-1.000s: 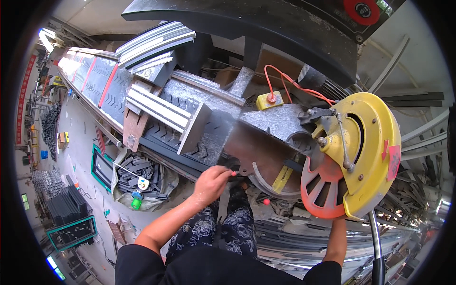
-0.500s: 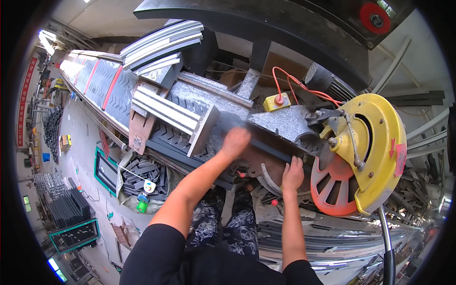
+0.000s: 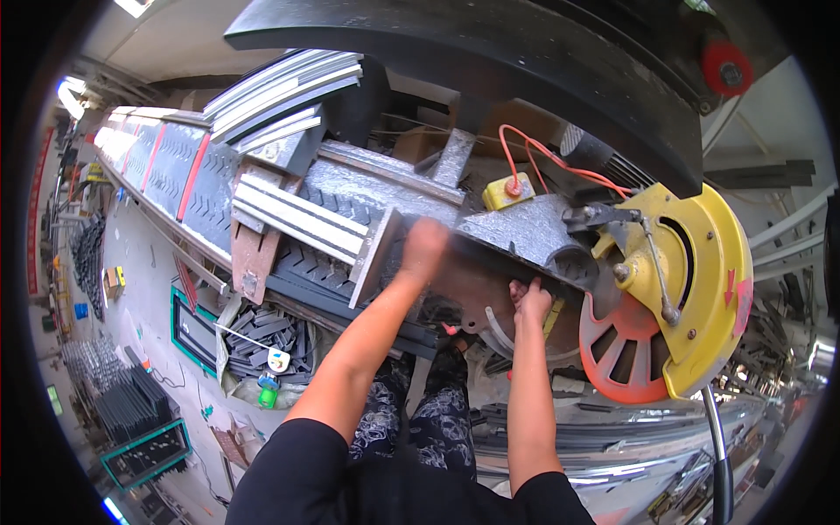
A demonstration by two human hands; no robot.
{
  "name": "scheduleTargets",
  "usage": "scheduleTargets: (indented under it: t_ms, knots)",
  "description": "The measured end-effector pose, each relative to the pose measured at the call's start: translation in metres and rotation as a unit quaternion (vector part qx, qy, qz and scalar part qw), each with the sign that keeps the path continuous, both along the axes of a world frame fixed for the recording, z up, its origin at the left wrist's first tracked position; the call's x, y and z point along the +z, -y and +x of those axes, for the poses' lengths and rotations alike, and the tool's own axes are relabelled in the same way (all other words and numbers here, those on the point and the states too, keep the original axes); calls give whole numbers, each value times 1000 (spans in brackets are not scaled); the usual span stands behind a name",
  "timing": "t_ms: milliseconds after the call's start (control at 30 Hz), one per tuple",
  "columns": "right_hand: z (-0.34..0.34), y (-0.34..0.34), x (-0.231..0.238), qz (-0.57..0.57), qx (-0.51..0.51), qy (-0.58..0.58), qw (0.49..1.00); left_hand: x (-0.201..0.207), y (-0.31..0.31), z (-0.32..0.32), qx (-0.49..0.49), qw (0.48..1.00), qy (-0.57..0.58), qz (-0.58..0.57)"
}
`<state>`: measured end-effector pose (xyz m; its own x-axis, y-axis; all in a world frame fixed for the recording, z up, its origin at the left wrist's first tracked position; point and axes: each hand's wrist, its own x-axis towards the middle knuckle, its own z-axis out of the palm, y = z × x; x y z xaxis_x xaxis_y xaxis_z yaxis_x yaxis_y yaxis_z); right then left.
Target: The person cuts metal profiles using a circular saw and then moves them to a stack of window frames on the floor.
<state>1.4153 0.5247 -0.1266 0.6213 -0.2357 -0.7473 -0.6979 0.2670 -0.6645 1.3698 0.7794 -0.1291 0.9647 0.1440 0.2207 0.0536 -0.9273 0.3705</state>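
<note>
At saw table (image 3: pixel 472 284), L hand (image 3: pixel 426 248) blurred, R hand (image 3: pixel 533 303) grip unclear

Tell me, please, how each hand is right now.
Left hand: blurred beside the metal plate; grip cannot be told.
Right hand: partly curled; whether holding anything cannot be told.
</note>
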Motion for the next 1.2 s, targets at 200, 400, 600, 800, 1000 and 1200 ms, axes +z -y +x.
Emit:
scheduleTargets:
  t_ms: [200, 400, 600, 800, 1000, 1200]
  knots:
    - [8, -3, 7, -88, 18, -26, 996, 32, 12, 8, -24, 998, -32, -44]
    - [-3, 0, 24, -114, 169, 1, 979, 27, 11, 14, -35, 998, 20, -39]
    - [-89, -4, 253, -31, 389, 188, 902, 22, -3, 10, -27, 999, -34, 2]
    - [-156, 176, 342, -86, 246, 117, 958, 22, 9, 18, -66, 997, -8, -25]
    - [-139, 284, 176, -66, -14, 121, 990, 29, 1, 12, -69, 997, -32, -1]
    - [-26, 386, -35, -147, -53, 166, 974, 45, 14, -14, -88, 994, -61, 27]
